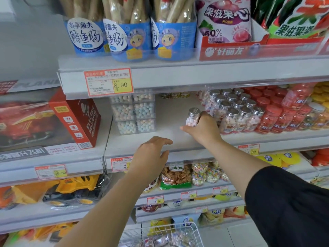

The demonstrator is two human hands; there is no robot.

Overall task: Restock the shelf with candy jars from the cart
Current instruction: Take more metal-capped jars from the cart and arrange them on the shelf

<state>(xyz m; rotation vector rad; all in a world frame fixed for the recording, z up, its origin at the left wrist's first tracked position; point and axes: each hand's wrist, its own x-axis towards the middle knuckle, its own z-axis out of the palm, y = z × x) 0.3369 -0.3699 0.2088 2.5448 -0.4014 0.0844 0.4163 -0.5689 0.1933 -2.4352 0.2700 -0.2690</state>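
Head camera, centre of frame: a small clear plastic candy jar (193,117) with a silver screw lid and pink-and-white sweets sits upright over the white middle shelf (160,139), just left of a block of matching silver-lidded jars (236,113). My right hand (204,129) wraps its lower body from the right, fingers curled on it. I cannot tell whether its base touches the shelf. My left hand (153,152) hovers lower left at the shelf's front lip, fingers loosely spread, holding nothing. Bare shelf lies between the jar and the stacked clear boxes (133,113) of blue-and-white balls to the left. At the bottom edge, the white wire cart (178,232) shows blurred jars inside. By my reading the restock is well under way: this jar is not yet released, and more wait in the cart.
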